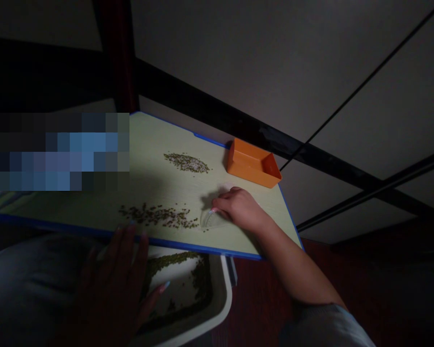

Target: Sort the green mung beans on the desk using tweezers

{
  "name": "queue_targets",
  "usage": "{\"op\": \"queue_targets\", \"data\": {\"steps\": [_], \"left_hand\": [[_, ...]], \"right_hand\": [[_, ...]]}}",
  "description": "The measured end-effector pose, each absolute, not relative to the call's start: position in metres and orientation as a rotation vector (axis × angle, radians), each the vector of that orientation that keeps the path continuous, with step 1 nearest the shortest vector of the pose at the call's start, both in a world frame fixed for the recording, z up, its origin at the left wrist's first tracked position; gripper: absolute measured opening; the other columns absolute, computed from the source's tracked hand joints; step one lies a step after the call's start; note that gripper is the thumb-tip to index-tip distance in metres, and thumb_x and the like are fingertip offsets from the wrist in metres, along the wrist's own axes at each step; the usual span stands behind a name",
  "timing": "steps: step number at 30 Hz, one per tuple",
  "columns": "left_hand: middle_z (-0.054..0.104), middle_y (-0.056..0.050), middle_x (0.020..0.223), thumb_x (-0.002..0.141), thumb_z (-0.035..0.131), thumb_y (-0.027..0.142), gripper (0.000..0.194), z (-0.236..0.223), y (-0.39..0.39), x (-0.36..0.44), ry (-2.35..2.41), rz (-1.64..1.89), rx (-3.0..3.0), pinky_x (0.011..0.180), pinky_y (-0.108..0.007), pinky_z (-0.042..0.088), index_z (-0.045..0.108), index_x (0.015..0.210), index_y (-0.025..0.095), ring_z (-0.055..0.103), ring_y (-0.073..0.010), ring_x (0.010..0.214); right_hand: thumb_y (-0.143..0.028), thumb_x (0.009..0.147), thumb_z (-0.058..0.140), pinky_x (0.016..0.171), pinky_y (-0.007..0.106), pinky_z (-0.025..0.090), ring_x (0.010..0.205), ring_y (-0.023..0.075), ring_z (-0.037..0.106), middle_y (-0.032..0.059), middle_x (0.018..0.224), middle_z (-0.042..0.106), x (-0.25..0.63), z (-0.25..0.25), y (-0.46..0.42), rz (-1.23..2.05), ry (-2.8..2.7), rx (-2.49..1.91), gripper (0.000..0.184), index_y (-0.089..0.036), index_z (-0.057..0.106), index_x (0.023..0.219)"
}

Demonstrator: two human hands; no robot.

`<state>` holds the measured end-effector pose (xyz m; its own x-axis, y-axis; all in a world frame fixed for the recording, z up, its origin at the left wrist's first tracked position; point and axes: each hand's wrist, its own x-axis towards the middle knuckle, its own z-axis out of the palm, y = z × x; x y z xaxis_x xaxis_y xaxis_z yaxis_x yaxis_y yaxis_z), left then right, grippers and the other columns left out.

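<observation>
My right hand [238,208] pinches a clear plastic piece with a curved, marked edge, which looks like a protractor [209,220]. Its edge stands on the pale board [148,140], at the right end of a loose strip of dark seeds [159,216]. Farther back on the board lies a second, flatter heap of mixed pale and greenish seeds [187,163]. In shadow at the lower left, my left hand [110,279] has its fingers stretched out, tips at the board's near blue edge. The thumb reaches over a white tub [226,289] holding green seeds [202,279].
An orange open box [253,168] stands at the board's far right corner. Pale panels with dark rails [217,118] rise right behind the board. The tub sits under the near edge. A blurred-out patch [58,152] covers the left. Reddish-brown floor [255,294] shows at lower right.
</observation>
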<state>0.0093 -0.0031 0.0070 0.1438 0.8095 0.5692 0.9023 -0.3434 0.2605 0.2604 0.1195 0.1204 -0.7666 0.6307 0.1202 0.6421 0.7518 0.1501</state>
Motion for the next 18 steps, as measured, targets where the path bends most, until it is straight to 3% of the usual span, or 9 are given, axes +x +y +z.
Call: {"op": "queue_targets", "data": {"steps": [6, 12, 18], "left_hand": [[0.027, -0.021, 0.154, 0.077, 0.032, 0.067, 0.084, 0.009, -0.003, 0.008, -1.722, -0.951, -2.272, 0.114, -0.064, 0.022, 0.016, 0.144, 0.018, 0.023, -0.0342, 0.145], [0.027, -0.022, 0.153, 0.076, 0.039, 0.064, 0.087, 0.013, -0.004, 0.007, -1.728, -0.853, -2.306, 0.113, -0.064, 0.023, 0.013, 0.144, 0.017, 0.024, -0.0354, 0.144], [0.026, -0.021, 0.154, 0.077, 0.036, 0.064, 0.084, 0.012, -0.005, 0.01, -1.733, -0.906, -2.288, 0.114, -0.063, 0.021, 0.014, 0.144, 0.017, 0.021, -0.0337, 0.145]], "right_hand": [[-0.041, 0.099, 0.04, 0.065, 0.026, 0.028, 0.068, 0.0134, 0.055, 0.0018, 0.075, 0.067, 0.259, 0.126, 0.114, -0.026, -2.908, -1.085, 0.035, -0.02, 0.064, 0.084], [-0.035, 0.098, 0.042, 0.064, 0.025, 0.027, 0.07, 0.0136, 0.055, 0.0027, 0.079, 0.068, 0.266, 0.135, 0.112, 0.072, -2.863, -1.249, 0.031, -0.019, 0.065, 0.085], [-0.035, 0.096, 0.046, 0.059, 0.025, 0.022, 0.062, 0.0121, 0.047, 0.0007, 0.069, 0.062, 0.267, 0.139, 0.106, 0.122, -2.882, -1.346, 0.03, -0.018, 0.064, 0.079]]}}
